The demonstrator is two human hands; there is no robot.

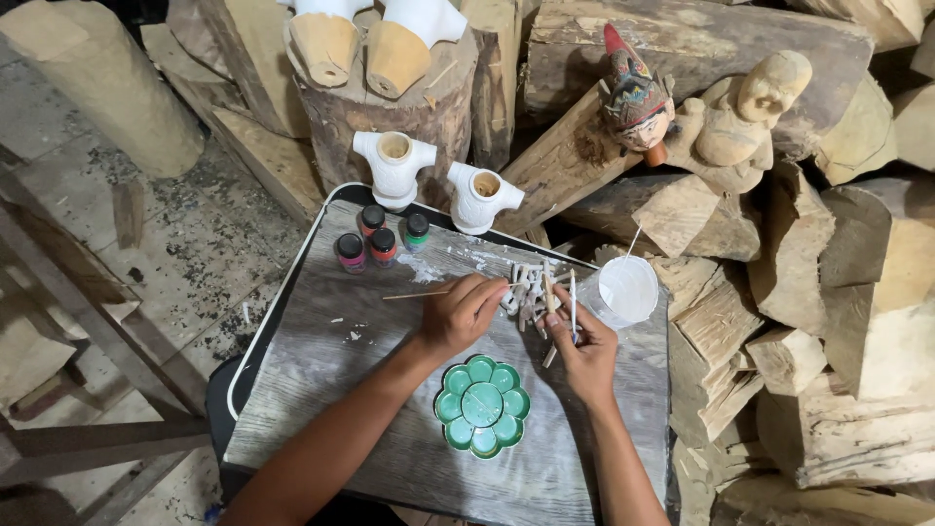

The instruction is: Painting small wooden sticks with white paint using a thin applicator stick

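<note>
Green, flower-shaped paint palette (482, 405) lies on the grey wooden board (321, 390), nearest the viewer; its wells appear to hold no paint. Beyond the palette and to its right stands a clear plastic cup (628, 289) containing white paint, with a thin stick leaning in it. Four small paint bottles (381, 240) with dark caps stand grouped beyond the palette to its left; their contents show red, pink and green.

Directly beyond the palette lies a pile of small carved wooden pieces (527, 290), partly whitened; their number cannot be counted. The left hand (458, 317) rests just beyond the palette, fingers curled closed on pieces at the pile's left edge, and a thin wooden stick (414, 295) lies at its fingertips, pointing left. The right hand (582, 351), beside the palette's upper right, has its fingers pinched around a thin brush (573, 310) and a wooden piece (549, 292) at the pile's right edge.

Two white-painted wooden torsos (393, 166) stand at the board's far edge, beyond the bottles. Farther beyond the palette, two more torsos rest on a log (390, 107), and one painted puppet head (635, 97) and one unpainted carved figure (745, 117) lie among stacked timber.
</note>
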